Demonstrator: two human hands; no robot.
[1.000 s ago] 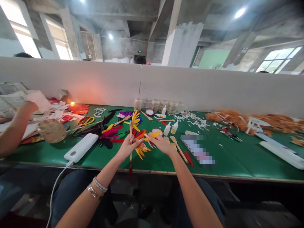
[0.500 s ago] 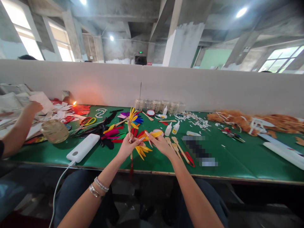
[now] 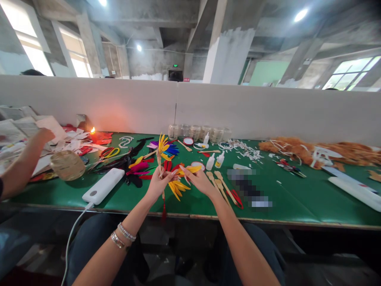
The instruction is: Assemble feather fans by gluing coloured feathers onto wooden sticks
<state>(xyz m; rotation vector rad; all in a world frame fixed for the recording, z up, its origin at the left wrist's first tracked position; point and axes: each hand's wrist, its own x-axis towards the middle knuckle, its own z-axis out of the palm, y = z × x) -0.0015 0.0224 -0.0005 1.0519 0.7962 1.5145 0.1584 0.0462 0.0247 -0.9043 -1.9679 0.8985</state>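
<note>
My left hand [image 3: 157, 184] is closed around a wooden stick [image 3: 158, 159], which stands roughly upright above the table. Yellow feather-like pieces [image 3: 162, 143] fan out from the stick's top, and a red tassel [image 3: 164, 212] hangs at its lower end. Between the fingertips of my right hand [image 3: 201, 181] is a yellow feather [image 3: 193, 169], pointing across toward the left hand. More yellow feathers [image 3: 177, 188] lie fanned on the green table below my hands. Purple and blue feathers [image 3: 172, 150] are just behind the stick.
Wooden spoons [image 3: 220, 185] and small glue bottles [image 3: 210, 162] lie to the right. At left are a white power bank [image 3: 103, 186], a glass jar [image 3: 68, 165], scissors [image 3: 110, 152] and a burning flame [image 3: 93, 130]. Another person's hand [image 3: 46, 135] works there. Glass jars [image 3: 195, 132] line the partition [image 3: 125, 103].
The stick in my left hand has tilted slightly and shifted a little left. My right hand stays nearly in place with its yellow feather. The view has drifted very slightly.
</note>
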